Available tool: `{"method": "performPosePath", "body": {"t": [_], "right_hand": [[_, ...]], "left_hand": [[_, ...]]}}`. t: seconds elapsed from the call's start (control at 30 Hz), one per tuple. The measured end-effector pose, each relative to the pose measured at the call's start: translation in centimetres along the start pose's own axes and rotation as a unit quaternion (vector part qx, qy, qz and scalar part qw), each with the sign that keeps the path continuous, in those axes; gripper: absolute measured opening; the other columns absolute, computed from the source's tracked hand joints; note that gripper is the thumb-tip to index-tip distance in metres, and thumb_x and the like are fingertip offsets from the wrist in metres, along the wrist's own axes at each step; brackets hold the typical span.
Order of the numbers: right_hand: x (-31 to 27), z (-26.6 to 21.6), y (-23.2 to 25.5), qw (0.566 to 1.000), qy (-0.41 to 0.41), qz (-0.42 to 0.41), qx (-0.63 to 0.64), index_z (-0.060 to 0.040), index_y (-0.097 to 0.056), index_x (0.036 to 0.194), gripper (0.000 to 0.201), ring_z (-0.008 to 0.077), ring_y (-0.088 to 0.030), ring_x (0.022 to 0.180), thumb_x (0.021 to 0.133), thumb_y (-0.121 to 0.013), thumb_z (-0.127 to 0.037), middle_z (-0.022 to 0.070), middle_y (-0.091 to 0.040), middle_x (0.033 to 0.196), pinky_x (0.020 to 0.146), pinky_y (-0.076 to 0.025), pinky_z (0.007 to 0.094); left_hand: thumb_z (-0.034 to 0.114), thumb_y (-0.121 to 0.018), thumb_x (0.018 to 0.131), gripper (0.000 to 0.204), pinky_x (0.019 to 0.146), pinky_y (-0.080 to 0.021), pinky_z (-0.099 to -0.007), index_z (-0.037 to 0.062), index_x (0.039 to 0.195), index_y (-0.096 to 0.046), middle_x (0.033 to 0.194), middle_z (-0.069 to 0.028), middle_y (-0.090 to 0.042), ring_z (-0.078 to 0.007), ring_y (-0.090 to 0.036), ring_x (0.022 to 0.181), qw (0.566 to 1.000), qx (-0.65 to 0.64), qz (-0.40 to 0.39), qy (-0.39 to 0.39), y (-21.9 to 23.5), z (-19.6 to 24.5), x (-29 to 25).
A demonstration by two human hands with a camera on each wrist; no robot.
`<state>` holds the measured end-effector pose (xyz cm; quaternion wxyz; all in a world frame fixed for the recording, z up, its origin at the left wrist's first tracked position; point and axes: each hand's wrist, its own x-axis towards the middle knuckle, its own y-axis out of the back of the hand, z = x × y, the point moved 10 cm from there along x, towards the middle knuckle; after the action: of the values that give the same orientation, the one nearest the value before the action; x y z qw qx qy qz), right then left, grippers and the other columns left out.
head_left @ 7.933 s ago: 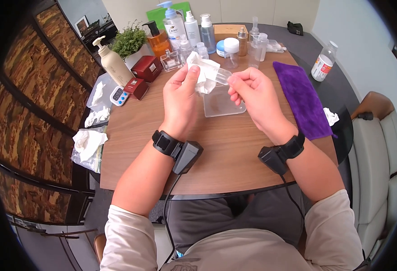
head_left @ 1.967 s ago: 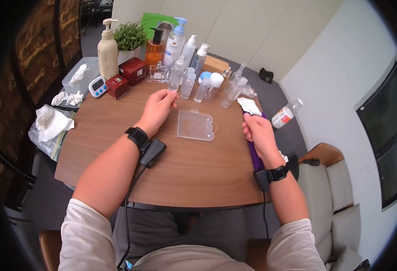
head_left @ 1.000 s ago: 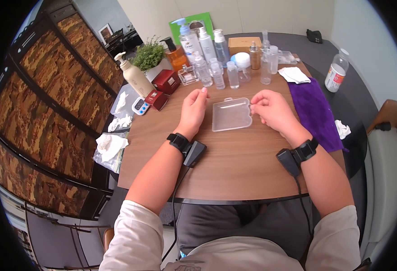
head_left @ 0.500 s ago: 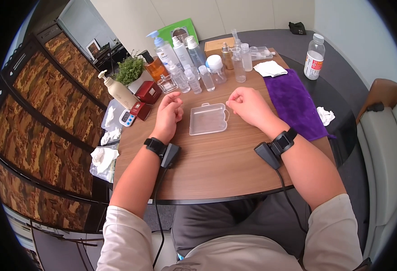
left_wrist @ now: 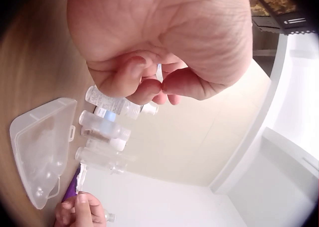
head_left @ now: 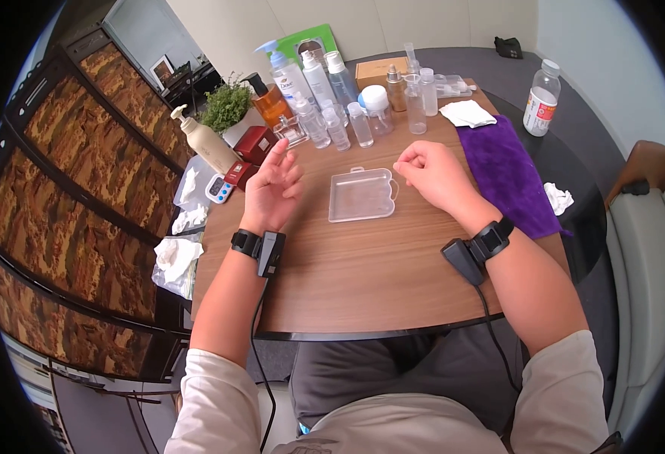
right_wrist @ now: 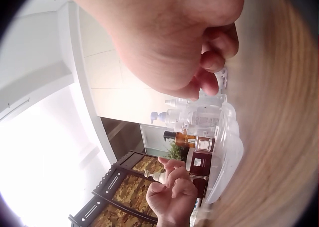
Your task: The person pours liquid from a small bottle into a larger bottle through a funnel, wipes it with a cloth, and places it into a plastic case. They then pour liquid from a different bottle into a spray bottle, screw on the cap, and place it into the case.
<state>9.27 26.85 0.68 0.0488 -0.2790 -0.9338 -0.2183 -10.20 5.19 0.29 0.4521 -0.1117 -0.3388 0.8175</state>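
My left hand [head_left: 273, 188] is raised over the left part of the table, fingers loosely bent and nothing in them. In the right wrist view, that left hand [right_wrist: 172, 194] shows its bent fingers from the side. My right hand [head_left: 437, 175] hovers right of the clear plastic case [head_left: 362, 198], its fingers loosely curled and holding nothing visible. The case lies flat between both hands, its scalloped edge towards the right one. Behind it stand small clear bottles [head_left: 361, 129]. A folded white tissue [head_left: 468, 113] lies at the top of the purple towel [head_left: 510, 174].
A Dove pump bottle [head_left: 291, 79], an amber pump bottle [head_left: 272, 104], dark red boxes [head_left: 257, 144] and a potted plant [head_left: 230, 110] crowd the back left. A timer [head_left: 218, 189] sits by the left edge. At right stands a labelled bottle [head_left: 542, 102].
Earlier my hands held a tissue and a clear tube-like piece; the tissue now rests on the towel and both hands hold nothing visible. Lately my left fingers have lifted and spread a little.
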Motion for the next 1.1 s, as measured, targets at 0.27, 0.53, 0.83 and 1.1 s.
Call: {"method": "performPosePath", "body": {"t": [0.27,0.53,0.83,1.1], "right_hand": [[-0.2,-0.5,-0.1,1.000,0.002,-0.004,-0.002,0.0003,-0.072,0.097,0.017,0.0126,-0.066,0.066,0.096,-0.074,-0.017,0.0057,-0.070,0.072,0.061,-0.050,0.0315],[-0.1,-0.3,-0.3,1.000,-0.006,-0.003,-0.011,0.0005,-0.072,0.098,0.017,0.0112,-0.067,0.066,0.097,-0.074,-0.017,0.0042,-0.070,0.071,0.062,-0.050,0.0296],[-0.1,0.0,-0.7,1.000,0.000,-0.002,-0.005,0.0014,-0.072,0.098,0.017,0.0100,-0.066,0.065,0.097,-0.073,-0.015,0.0037,-0.069,0.070,0.061,-0.049,0.0286],[-0.2,0.1,-0.5,1.000,-0.007,-0.003,-0.014,0.0006,-0.072,0.097,0.017,0.0098,-0.065,0.064,0.097,-0.074,-0.016,0.0035,-0.069,0.070,0.061,-0.049,0.0289]], "left_hand": [[-0.009,-0.056,0.085,0.063,0.053,-0.039,-0.0195,0.0150,0.143,-0.060,0.123,-0.0028,-0.062,-0.0144,-0.051,0.087,0.994,-0.062,-0.080,0.028,-1.6,-1.7,-0.9],[-0.013,-0.059,0.089,0.063,0.052,-0.039,-0.0193,0.0175,0.144,-0.061,0.119,-0.0007,-0.062,-0.0144,-0.051,0.090,0.991,-0.057,-0.110,0.044,-2.6,-1.8,-1.6],[-0.010,-0.061,0.091,0.045,0.056,-0.039,-0.0202,0.0172,0.126,-0.065,0.109,0.0026,-0.064,-0.0123,-0.056,0.088,1.000,0.006,-0.029,-0.007,0.4,-0.8,-1.2],[-0.008,-0.060,0.089,0.039,0.060,-0.039,-0.0213,0.0148,0.120,-0.064,0.105,0.0040,-0.061,-0.0098,-0.054,0.084,0.994,0.068,0.072,-0.042,2.0,-0.3,-1.5]]}}
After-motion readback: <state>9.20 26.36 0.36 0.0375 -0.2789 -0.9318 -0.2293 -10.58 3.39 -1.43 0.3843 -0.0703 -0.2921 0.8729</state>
